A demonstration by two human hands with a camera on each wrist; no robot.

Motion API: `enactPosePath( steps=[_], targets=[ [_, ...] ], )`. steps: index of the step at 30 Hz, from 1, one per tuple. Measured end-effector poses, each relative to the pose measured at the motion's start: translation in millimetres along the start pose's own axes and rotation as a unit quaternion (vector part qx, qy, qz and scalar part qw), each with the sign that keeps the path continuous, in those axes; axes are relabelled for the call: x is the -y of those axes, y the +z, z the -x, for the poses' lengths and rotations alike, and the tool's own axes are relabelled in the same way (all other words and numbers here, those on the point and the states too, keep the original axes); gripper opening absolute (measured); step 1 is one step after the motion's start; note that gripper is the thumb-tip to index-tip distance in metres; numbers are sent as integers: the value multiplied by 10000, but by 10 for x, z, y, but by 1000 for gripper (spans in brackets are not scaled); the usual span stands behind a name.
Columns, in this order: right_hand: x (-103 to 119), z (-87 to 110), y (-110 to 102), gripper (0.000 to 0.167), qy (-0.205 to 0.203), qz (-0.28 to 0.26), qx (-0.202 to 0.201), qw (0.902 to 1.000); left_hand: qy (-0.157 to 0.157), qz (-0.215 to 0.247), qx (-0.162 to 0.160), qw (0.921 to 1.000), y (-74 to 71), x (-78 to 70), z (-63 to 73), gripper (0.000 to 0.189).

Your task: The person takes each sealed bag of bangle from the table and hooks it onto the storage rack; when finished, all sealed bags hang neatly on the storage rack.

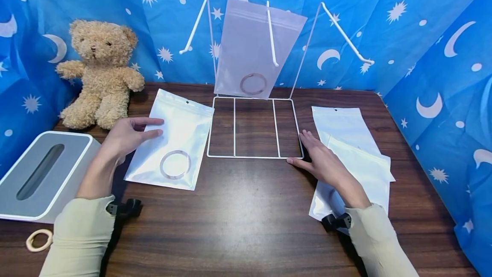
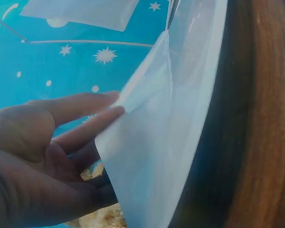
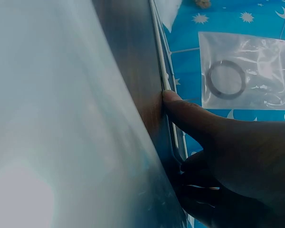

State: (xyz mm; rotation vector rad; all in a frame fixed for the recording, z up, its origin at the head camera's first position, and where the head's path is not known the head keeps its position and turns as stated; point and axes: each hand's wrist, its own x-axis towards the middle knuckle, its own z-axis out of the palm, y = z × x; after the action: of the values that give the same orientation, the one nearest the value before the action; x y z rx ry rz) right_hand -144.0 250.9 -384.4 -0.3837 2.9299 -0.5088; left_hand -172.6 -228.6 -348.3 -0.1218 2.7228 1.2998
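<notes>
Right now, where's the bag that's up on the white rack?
In the head view, the bag is at top centre, with the middle prong of the white rack jutting out in front of it, well right of the teddy bear.

Before you, the tabletop (image 1: 238, 225) looks like dark wood with a soft sheen. Your silvery pouches (image 1: 173, 134) are glossy plastic — slick, glare-bright — your rack (image 1: 255, 157) smooth white-coated wire (metal, apparently), your teddy bear (image 1: 103, 80) curly plush.
</notes>
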Motion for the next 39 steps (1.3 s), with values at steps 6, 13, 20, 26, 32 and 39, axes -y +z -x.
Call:
enactPosePath(
  steps=[6,13,20,26,32,39],
  targets=[
    [3,-9,6,94,0,10,15,10000,1221,-411,-945,9872,-25,-141,88,28],
    [6,-15,3,94,-13,14,13,10000,3121,-323,-1833,9316,-63,-402,243,24],
    [-7,-5,7,95,-116,-51,-47,9999,4349,726,-1688,8815,-134,-731,502,29],
    [-5,7,1,93,-171,-71,-95,9998,4611,2355,-887,8509,-182,-732,563,19],
    [2,3,8,93,-105,-71,-64,9999,4011,4108,-767,8152,-121,-620,495,24],
    [4,3,4,93,-79,-52,-68,9999,3549,4755,-798,8010,-62,-653,491,30]
  ],
)
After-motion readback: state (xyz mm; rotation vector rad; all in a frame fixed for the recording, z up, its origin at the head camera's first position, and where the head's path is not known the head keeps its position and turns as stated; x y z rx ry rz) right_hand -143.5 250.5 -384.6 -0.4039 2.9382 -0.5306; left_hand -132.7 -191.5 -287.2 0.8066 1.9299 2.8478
